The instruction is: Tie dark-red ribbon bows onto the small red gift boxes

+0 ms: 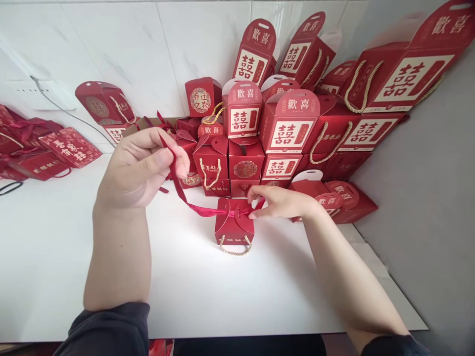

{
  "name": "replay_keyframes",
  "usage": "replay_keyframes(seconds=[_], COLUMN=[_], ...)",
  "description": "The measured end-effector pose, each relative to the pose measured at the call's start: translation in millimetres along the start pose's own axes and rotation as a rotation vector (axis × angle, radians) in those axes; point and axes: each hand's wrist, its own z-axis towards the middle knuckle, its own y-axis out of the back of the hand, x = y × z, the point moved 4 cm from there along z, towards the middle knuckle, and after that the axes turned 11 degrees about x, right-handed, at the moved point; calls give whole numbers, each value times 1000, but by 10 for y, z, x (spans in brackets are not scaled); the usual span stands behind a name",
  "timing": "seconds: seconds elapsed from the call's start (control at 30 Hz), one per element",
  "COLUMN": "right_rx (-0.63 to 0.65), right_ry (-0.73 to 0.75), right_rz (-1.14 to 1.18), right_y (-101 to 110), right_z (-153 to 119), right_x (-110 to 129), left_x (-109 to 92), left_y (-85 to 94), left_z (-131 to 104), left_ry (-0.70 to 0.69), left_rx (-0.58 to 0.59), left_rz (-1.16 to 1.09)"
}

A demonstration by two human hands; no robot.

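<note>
A small red gift box (234,228) stands on the white table, its curved top flaps folded together and a twisted gold cord handle (236,253) hanging at its front. A red ribbon (202,210) runs through the flaps at the top. My left hand (137,165), raised to the left of the box, pinches one length of that ribbon between thumb and fingers, and it sags down to the box. At the box's upper right edge, my right hand (280,201) has thumb and forefinger curled around the ribbon's other side; its fingertips partly hide the ribbon there.
Stacked red gift boxes (247,165) with gold cords rise behind, up to the tiled wall (208,44). More red boxes and a flat red packet (72,148) lie at the left. A grey wall (426,198) bounds the right side; the white table's (230,296) front edge is near me.
</note>
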Motion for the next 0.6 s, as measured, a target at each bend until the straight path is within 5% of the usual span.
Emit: replay_keyframes(seconds=[0.13,0.27,0.6], right_rx=[129,121,233], right_ry=[33,-47,-149], right_rz=[359,476,191], right_y=[-42,-63,-56], right_z=[80,172,15], right_x=[-175,-311,-98], left_x=[-4,-1,-47], left_y=[23,46,108], left_z=[-1,5,-10], left_ry=[2,1,-27], left_rx=[-18,-6,-85], left_rz=[-26,-47,-25])
